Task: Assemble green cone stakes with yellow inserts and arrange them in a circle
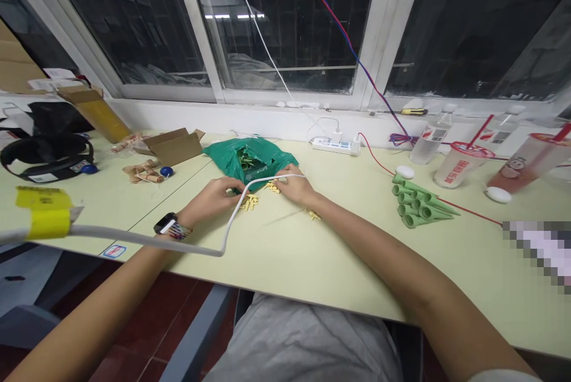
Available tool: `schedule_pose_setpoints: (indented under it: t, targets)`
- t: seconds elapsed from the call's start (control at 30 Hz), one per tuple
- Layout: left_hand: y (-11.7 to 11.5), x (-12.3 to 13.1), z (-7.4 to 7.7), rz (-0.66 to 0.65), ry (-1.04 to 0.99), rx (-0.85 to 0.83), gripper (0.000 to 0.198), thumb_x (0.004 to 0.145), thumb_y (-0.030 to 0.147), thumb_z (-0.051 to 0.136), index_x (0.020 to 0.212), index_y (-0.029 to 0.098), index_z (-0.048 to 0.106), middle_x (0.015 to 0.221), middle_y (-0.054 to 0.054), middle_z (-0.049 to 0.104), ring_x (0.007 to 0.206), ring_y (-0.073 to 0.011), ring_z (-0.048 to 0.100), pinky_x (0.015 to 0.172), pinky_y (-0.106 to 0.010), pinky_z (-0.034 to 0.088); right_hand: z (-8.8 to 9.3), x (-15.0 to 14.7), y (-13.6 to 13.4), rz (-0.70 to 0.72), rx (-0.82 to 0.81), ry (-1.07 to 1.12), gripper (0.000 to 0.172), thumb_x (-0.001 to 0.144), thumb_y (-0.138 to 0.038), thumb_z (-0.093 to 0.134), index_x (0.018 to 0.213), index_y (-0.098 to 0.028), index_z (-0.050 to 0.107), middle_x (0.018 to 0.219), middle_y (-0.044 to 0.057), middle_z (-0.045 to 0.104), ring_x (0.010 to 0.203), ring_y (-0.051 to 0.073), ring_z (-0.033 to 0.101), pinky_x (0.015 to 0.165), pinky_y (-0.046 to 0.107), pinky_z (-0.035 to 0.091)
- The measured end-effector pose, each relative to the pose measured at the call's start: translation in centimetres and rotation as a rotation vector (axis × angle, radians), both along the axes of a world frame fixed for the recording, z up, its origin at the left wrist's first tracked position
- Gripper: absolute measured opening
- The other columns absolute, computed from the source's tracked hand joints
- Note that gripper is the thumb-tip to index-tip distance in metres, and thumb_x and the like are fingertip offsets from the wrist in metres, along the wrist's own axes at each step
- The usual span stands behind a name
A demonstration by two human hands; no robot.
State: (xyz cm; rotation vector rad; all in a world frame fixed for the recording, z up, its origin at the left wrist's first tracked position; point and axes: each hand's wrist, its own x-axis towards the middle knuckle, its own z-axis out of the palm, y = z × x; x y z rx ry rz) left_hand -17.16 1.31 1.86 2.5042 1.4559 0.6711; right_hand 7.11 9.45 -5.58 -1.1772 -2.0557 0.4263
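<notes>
My left hand [219, 194] rests on the pale green table [285, 251] beside a green plastic bag [250, 159], fingers curled at the bag's front edge; what they pinch is hidden. My right hand [292, 187] lies to the right of the bag, fingers bent over a small heap of yellow pieces [250, 202], more yellow pieces [271, 187] lie under it. One yellow piece [314, 215] lies by my right wrist. A white cable [232, 221] arcs over both hands. A dark watch [165, 224] sits on my left wrist.
Several green paper cones [417, 206] lie at right. Drink cups [459, 163], a bottle [430, 141] and a power strip [335, 145] stand at the back. A cardboard box [173, 145], brown rolls [143, 172] and black headphones [44, 156] sit at left. A red wire [468, 210] crosses the table.
</notes>
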Motion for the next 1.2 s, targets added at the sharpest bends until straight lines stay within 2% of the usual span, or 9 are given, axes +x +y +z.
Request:
schedule_pose_setpoints:
  t: [0.17, 0.27, 0.37, 0.5, 0.63, 0.77, 0.9, 1.03, 1.2]
  targets:
    - [-0.1, 0.0, -0.5, -0.004, 0.034, 0.044, 0.031, 0.094, 0.043, 0.056, 0.099, 0.021, 0.077, 0.101, -0.007, 0.076, 0.092, -0.0252, 0.068, 0.085, -0.035, 0.050, 0.3, 1.0, 0.0, 0.029, -0.030, 0.011, 0.019, 0.095, -0.030, 0.065, 0.109, -0.021, 0.074, 0.102, 0.006, 0.064, 0.101, 0.022, 0.061, 0.095, 0.034, 0.048]
    - [-0.2, 0.4, -0.7, -0.060, 0.067, 0.104, 0.033, 0.096, 0.043, 0.053, 0.104, 0.021, 0.077, 0.105, -0.009, 0.074, 0.101, -0.0278, 0.066, 0.092, -0.038, 0.049, 0.7, 3.0, -1.0, 0.072, -0.019, 0.059, 0.017, 0.098, -0.026, 0.057, 0.104, -0.020, 0.071, 0.100, 0.005, 0.069, 0.097, 0.020, 0.062, 0.091, 0.032, 0.047]
    - [-0.3, 1.1, -0.8, -0.107, 0.065, 0.138, 0.032, 0.097, 0.042, 0.053, 0.108, 0.022, 0.076, 0.109, -0.009, 0.073, 0.106, -0.0284, 0.063, 0.096, -0.040, 0.048, 1.3, 5.8, -2.5, 0.103, -0.094, 0.065, 0.021, 0.099, -0.025, 0.051, 0.097, -0.019, 0.071, 0.095, 0.004, 0.071, 0.091, 0.020, 0.064, 0.086, 0.031, 0.048]
    - [-0.1, 2.4, -1.4, -0.167, 0.045, 0.121, 0.030, 0.098, 0.041, 0.053, 0.111, 0.023, 0.074, 0.111, -0.008, 0.072, 0.106, -0.0267, 0.062, 0.095, -0.039, 0.049, 1.7, 9.3, -4.6, 0.163, -0.166, -0.014, 0.027, 0.095, -0.014, 0.049, 0.102, -0.018, 0.074, 0.109, 0.007, 0.072, 0.100, 0.021, 0.066, 0.093, 0.034, 0.048]
    - [-0.4, 5.1, -1.9, -0.267, 0.074, 0.111, 0.030, 0.101, 0.036, 0.051, 0.115, 0.024, 0.074, 0.116, -0.009, 0.071, 0.114, -0.0267, 0.062, 0.101, -0.039, 0.048, 1.9, 11.6, -6.4, 0.213, -0.165, -0.038, 0.031, 0.091, -0.011, 0.051, 0.106, -0.021, 0.075, 0.114, 0.007, 0.072, 0.105, 0.022, 0.066, 0.095, 0.036, 0.049]
    - [-0.6, 9.3, -2.1, -0.382, 0.118, 0.096, 0.032, 0.101, 0.030, 0.053, 0.126, 0.022, 0.072, 0.113, -0.011, 0.070, 0.110, -0.0263, 0.064, 0.096, -0.038, 0.049, 2.0, 12.3, -7.8, 0.215, -0.137, -0.033, 0.023, 0.091, -0.016, 0.058, 0.104, -0.021, 0.076, 0.111, 0.007, 0.072, 0.105, 0.022, 0.066, 0.095, 0.037, 0.049]
    - [0.6, 12.8, -2.3, -0.436, 0.182, 0.071, 0.028, 0.100, 0.029, 0.055, 0.119, 0.022, 0.073, 0.104, -0.009, 0.070, 0.099, -0.0244, 0.067, 0.090, -0.035, 0.049, 1.8, 12.2, -8.4, 0.198, -0.104, -0.024, 0.019, 0.092, -0.017, 0.059, 0.098, -0.021, 0.077, 0.106, 0.006, 0.072, 0.102, 0.022, 0.065, 0.095, 0.037, 0.048]
    - [1.9, 13.8, -2.2, -0.450, 0.165, 0.062, 0.017, 0.096, 0.027, 0.059, 0.102, 0.020, 0.073, 0.098, -0.008, 0.069, 0.092, -0.0238, 0.066, 0.081, -0.034, 0.048, 1.2, 12.3, -8.5, 0.152, -0.117, 0.040, 0.019, 0.094, -0.020, 0.058, 0.097, -0.020, 0.076, 0.103, 0.006, 0.073, 0.098, 0.021, 0.066, 0.091, 0.036, 0.049]
    - [2.1, 14.1, -1.4, -0.471, 0.021, 0.083, 0.014, 0.090, 0.019, 0.060, 0.102, 0.020, 0.067, 0.097, -0.006, 0.067, 0.087, -0.0219, 0.065, 0.077, -0.033, 0.048, 0.8, 12.3, -8.5, 0.085, -0.164, 0.186, 0.016, 0.092, -0.023, 0.059, 0.097, -0.021, 0.074, 0.100, 0.004, 0.075, 0.095, 0.020, 0.067, 0.088, 0.033, 0.048]
